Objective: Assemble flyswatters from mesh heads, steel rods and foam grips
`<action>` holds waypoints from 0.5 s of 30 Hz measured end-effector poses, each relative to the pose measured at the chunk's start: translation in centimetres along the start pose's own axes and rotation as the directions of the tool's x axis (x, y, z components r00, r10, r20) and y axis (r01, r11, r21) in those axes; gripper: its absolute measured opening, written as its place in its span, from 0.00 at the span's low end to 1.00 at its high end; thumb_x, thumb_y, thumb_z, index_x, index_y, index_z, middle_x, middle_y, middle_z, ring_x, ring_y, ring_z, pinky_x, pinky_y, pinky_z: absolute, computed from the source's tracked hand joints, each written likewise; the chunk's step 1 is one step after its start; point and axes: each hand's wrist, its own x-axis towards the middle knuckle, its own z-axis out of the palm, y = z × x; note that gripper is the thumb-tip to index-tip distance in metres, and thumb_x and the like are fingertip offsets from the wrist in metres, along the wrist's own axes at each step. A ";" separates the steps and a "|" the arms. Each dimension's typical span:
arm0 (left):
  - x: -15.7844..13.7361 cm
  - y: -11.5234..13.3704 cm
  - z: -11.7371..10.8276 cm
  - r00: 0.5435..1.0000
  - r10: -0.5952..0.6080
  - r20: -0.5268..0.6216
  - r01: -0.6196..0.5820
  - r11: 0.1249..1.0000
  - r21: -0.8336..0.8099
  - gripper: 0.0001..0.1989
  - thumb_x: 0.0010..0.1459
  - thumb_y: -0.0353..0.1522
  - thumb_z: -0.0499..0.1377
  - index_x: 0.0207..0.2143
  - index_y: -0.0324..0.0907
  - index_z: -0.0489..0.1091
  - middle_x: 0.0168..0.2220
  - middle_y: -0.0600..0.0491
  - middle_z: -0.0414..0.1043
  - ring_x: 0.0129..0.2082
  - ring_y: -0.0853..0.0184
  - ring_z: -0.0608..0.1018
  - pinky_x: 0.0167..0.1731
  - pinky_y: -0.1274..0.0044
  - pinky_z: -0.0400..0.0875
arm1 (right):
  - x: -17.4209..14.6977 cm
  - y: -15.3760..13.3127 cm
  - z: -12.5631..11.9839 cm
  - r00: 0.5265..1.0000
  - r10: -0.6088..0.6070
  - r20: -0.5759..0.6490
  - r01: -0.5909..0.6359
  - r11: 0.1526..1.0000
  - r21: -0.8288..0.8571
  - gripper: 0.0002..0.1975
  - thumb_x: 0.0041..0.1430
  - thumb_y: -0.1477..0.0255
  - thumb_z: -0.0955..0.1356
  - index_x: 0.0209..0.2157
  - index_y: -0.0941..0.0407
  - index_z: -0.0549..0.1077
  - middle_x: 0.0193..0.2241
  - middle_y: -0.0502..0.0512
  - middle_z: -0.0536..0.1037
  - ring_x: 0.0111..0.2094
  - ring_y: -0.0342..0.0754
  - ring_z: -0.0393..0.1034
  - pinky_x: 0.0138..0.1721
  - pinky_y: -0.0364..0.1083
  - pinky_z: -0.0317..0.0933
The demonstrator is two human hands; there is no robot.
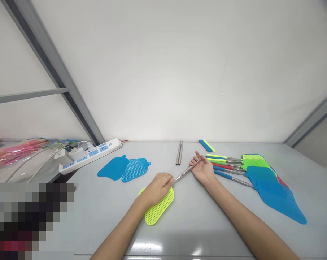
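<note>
My left hand [160, 186] is closed over the neck of a yellow-green perforated fly swatter head [158, 211], which lies on the grey table. From that neck a thin metal rod [183, 174] slants up to the right. My right hand [203, 169] is turned palm up, fingers loosely curled around the rod's far end; the rod shows no coloured grip. How far the rod sits inside the neck is hidden by my left fingers. Just right of my right hand lie several fly swatters with coloured grips [222, 175] and blue heads [279, 196].
Two blue swatter heads [136, 169] lie left of my hands. Two metal tubes [179, 153] and several blue and yellow grips [206, 146] are near the wall. A white power strip [93, 153] with plugs stands at the left edge, beside plastic-wrapped pink items [20, 150].
</note>
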 end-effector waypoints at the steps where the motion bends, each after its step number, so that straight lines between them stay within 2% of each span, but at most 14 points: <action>1: 0.0 0.0 0.0 1.000 -0.001 -0.004 0.001 1.000 0.001 0.16 0.58 0.38 0.37 0.23 0.42 0.55 0.26 0.55 0.58 0.30 0.68 0.61 0.36 0.73 0.59 | 0.0 0.0 0.0 1.000 0.001 0.000 -0.001 1.000 0.001 0.09 0.51 0.70 0.57 0.31 0.56 0.66 0.18 0.46 0.56 0.18 0.41 0.52 0.20 0.44 0.52; 7: 0.0 0.0 -0.1 1.000 -0.002 0.015 0.002 1.000 0.002 0.17 0.58 0.39 0.36 0.23 0.42 0.54 0.26 0.55 0.58 0.30 0.68 0.62 0.37 0.73 0.59 | -0.2 -0.1 -0.1 1.000 0.014 0.021 -0.015 0.997 0.077 0.10 0.52 0.70 0.58 0.31 0.57 0.67 0.17 0.45 0.54 0.17 0.40 0.50 0.20 0.43 0.52; 15: 0.1 0.0 -0.1 1.000 -0.015 0.009 0.015 1.000 0.007 0.17 0.58 0.39 0.36 0.22 0.42 0.55 0.25 0.55 0.57 0.30 0.68 0.62 0.36 0.73 0.59 | -0.3 -0.2 0.0 1.000 0.004 0.014 -0.004 1.000 0.023 0.09 0.52 0.70 0.58 0.30 0.56 0.67 0.16 0.45 0.53 0.16 0.40 0.50 0.20 0.43 0.52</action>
